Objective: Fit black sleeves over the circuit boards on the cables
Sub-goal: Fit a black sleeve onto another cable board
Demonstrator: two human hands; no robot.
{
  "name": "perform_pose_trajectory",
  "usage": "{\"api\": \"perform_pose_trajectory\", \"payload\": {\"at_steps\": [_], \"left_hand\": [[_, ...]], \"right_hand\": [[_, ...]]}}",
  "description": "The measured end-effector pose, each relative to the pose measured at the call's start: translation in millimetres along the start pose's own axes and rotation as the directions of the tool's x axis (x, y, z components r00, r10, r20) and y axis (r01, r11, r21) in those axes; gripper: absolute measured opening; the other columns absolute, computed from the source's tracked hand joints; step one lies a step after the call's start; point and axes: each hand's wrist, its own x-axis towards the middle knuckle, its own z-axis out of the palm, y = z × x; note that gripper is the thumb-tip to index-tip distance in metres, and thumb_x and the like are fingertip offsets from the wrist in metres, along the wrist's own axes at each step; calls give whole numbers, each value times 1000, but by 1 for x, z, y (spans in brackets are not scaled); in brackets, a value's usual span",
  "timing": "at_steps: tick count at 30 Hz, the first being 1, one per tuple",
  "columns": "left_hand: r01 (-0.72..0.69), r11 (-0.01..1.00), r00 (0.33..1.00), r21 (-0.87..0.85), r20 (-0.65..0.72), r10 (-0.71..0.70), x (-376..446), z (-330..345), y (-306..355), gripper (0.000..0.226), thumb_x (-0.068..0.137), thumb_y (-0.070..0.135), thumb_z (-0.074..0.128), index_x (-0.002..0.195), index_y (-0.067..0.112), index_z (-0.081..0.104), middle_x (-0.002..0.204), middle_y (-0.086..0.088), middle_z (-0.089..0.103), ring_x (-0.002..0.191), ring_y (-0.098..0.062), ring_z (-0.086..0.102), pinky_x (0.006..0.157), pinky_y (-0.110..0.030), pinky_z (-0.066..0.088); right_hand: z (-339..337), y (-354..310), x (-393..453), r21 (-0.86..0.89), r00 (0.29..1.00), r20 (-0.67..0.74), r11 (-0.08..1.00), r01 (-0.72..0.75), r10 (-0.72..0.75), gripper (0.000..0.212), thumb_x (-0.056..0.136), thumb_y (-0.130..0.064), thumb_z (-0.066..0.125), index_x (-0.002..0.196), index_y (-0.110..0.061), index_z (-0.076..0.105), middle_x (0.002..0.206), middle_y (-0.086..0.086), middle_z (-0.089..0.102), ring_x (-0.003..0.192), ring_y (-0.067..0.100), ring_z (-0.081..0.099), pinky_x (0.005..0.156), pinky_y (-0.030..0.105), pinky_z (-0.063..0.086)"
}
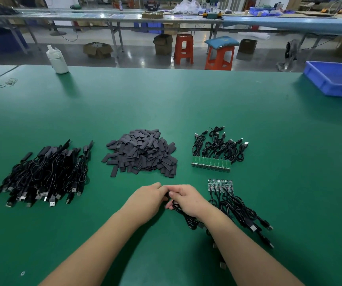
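A black cable (183, 216) is held between the two hands near the front middle of the green table (166, 104). Its coiled length trails from under the right hand (186, 200) toward the right wrist. The fingers of the right hand are curled round the cable's upper end. The left hand (147, 199) meets it fingertip to fingertip, with its fingers bent and pinching something small and dark; whether that is a sleeve or the cable's board cannot be made out, since the fingers cover it.

Behind the hands the pile of black sleeves (140, 154) is heaped. Left of it lies a stack of sleeved cables (44, 176). To the right, a row of bare green boards with cables (215, 151) is laid out, and nearer, just beside the right hand, a second row of boards with cables (234, 201), partly hidden by the right forearm.

A white bottle (56, 59) stands at the far left edge, and a blue bin (335, 78) is cut off at the right border.
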Motion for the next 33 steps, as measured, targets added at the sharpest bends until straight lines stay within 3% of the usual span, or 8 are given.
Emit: {"api": "perform_pose_trajectory", "payload": {"at_steps": [5, 11, 16, 22, 26, 28, 30, 33], "left_hand": [[-25, 993, 998, 117, 54, 18, 2, -3, 3, 28, 99, 21, 48, 127, 18, 48, 107, -3, 50, 89, -28, 61, 72, -37, 45], [66, 887, 951, -456, -241, -194, -7, 5, 6, 44, 95, 23, 57, 137, 23, 46, 131, 10, 45, 104, -10, 55, 92, -27, 45], [237, 705, 859, -668, -195, -474, -12, 10, 20, 20, 93, 21, 63, 112, 22, 67, 104, 9, 68, 91, -5, 61, 86, -22, 46], [190, 701, 948, -688, -57, -313, -22, 10, 50, 21, 93, 35, 62, 110, 27, 71, 88, 9, 74, 79, -5, 65, 78, -20, 49], [232, 481, 919, -845, 29, -392, -19, 5, 52, 17, 88, 27, 71, 105, 24, 71, 66, 7, 66, 57, -7, 54, 64, -26, 47], [248, 367, 910, -897, 85, -406, -20, 0, 48, 16, 85, 20, 75, 101, 19, 72, 60, 9, 62, 55, -8, 51, 61, -25, 45], [262, 334, 900, -905, 104, -423, -21, -8, 41, 17, 83, 16, 77, 99, 16, 71, 58, 10, 62, 54, -7, 53, 60, -22, 47], [288, 412, 849, -864, 31, -528, -22, -27, 12, 18, 81, 18, 79, 97, 19, 71, 67, 8, 66, 54, -4, 57, 54, -14, 47]], "right_hand": [[2, -5, -2, -3, 1000, -5, 1000, 6, -6, 37, 104, -3, 41, 130, -18, 63, 81, 5, 72, 74, 12, 66, 82, 25, 56], [10, -7, -4, 160, 987, -156, 987, -6, 31, 45, 103, -1, 46, 147, -7, 42, 82, 5, 64, 70, 14, 63, 68, 25, 54], [8, -11, -7, 372, 930, -358, 926, 64, 80, 36, 104, -1, 41, 137, -6, 52, 90, 8, 66, 70, 10, 66, 70, 21, 56], [6, -25, -10, 868, 893, -377, 430, 247, 247, 37, 104, 4, 37, 140, 2, 45, 92, 13, 61, 85, 23, 67, 79, 32, 58], [10, -40, -11, 903, 903, -367, 319, 288, 224, 37, 104, 4, 36, 140, 1, 46, 94, 14, 62, 92, 26, 68, 89, 35, 56], [11, -45, -10, 893, 912, -361, 355, 278, 193, 36, 104, 3, 34, 138, -2, 47, 100, 15, 66, 98, 27, 68, 94, 36, 53], [11, -46, -8, 753, 905, -395, 620, 221, 157, 36, 106, -4, 36, 139, -6, 50, 117, 11, 68, 111, 22, 65, 103, 34, 47], [6, -30, -7, -115, 873, -483, 993, 8, -63, 39, 107, -22, 41, 144, -16, 49, 140, -2, 57, 127, 12, 52, 108, 26, 37]]}}
